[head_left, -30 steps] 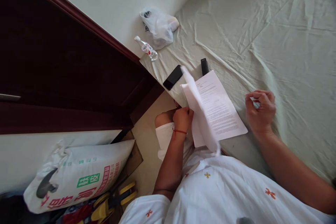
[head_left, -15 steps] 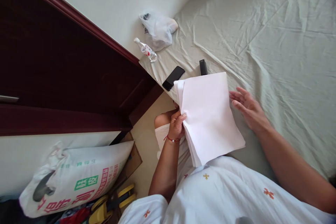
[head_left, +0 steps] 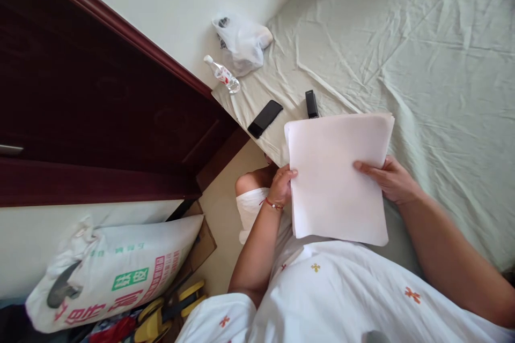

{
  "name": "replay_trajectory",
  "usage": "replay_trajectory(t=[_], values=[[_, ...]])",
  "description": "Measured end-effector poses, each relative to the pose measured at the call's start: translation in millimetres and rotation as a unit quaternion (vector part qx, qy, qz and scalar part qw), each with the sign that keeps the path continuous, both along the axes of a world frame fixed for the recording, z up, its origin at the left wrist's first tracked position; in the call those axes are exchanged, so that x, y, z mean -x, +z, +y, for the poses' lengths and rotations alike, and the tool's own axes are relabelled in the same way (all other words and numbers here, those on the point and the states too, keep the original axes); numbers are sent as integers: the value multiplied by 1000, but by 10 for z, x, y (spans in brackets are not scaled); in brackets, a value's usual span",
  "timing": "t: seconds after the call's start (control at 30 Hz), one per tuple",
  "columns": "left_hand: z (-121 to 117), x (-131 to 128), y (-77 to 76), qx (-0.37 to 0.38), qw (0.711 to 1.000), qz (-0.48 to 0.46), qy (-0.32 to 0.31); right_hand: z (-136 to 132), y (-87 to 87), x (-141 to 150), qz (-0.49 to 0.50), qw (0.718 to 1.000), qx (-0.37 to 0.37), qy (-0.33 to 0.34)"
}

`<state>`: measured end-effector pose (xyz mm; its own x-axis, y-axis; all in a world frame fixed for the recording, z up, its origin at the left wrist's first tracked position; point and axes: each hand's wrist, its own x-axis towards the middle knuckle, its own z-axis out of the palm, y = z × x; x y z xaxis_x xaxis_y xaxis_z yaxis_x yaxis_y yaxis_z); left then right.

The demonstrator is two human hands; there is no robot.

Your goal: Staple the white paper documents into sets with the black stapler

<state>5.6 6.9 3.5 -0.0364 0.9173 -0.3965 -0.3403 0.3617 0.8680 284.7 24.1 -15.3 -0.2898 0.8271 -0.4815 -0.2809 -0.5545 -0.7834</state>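
Note:
A stack of white paper [head_left: 330, 187] is held up in front of my lap, its top sheet blank. My left hand [head_left: 281, 185] grips the stack's left edge, thumb on top and fingers hidden underneath. On the opposite edge my right hand [head_left: 392, 178] is closed round the paper, with its thumb lying flat across the top sheet. Just beyond the far edge of the stack, a small black device [head_left: 311, 104] rests on the sheet, partly covered by the paper. A black phone [head_left: 265, 118] lies to the left of it.
A pale green sheet [head_left: 442, 91] covers the bed. Near the wall are a clear bottle [head_left: 225, 76] and a white plastic bag [head_left: 243, 45]. On the left stand a dark red wooden cabinet [head_left: 100, 91] and a printed white sack [head_left: 120, 273] with a cardboard box [head_left: 203, 246] beside it.
My right hand has moved left from beside the paper and taken hold of its right edge. The stack has shifted right and now sits squarer, its sheets less fanned.

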Motion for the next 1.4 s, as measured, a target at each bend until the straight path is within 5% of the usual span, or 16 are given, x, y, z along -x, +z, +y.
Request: replay_trajectory(t=[0.17,0.37,0.57,0.67,0.73,0.83,0.9,0.97,1.17,1.4], values=[[273,-54,59,-48,999,-7,5,25,5,0,-30,999,-9,15],[569,-102,83,-2,999,-9,42,35,31,-44,-45,999,15,17],[714,-97,67,-33,997,-66,-37,78,4,-94,-47,998,49,20],[812,-82,40,-47,993,-81,-72,123,-4,-107,-133,990,-30,44],[870,-84,2,-44,994,-70,-78,177,49,-120,-270,952,-142,-5],[932,-112,-54,-39,993,-65,-93,326,243,-117,-477,815,-309,-116],[958,-140,-70,-41,991,-71,-106,482,395,-62,-533,742,-392,-109],[976,-162,-69,-45,990,-77,-111,666,492,49,-538,712,-450,-48],[994,-123,-82,-42,991,-71,-105,1145,336,388,-464,731,-480,141],[1121,-24,-178,-26,999,41,-23,1615,136,346,-434,747,-459,207]])
